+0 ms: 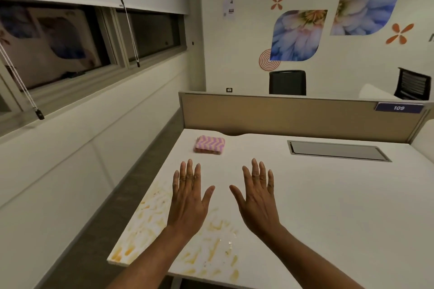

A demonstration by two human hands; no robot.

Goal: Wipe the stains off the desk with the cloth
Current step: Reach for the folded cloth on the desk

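Desk (328,206), white laminate: orange-yellow smeared stains (150,225) at near left corner; folded pink-and-yellow zigzag cloth (209,145) at far left; left hand (187,202) and right hand (257,199) spread flat, grasping nothing.

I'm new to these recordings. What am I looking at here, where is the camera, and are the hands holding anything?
There is one picture, from a camera worn on a person's head, looking forward and down. The left hand and right hand are bare, open with fingers spread, and hold nothing. Below them is a white desk. Orange-yellow stains cover its near left corner. A folded pink cloth with a zigzag pattern lies untouched at the far left, beyond the fingertips.
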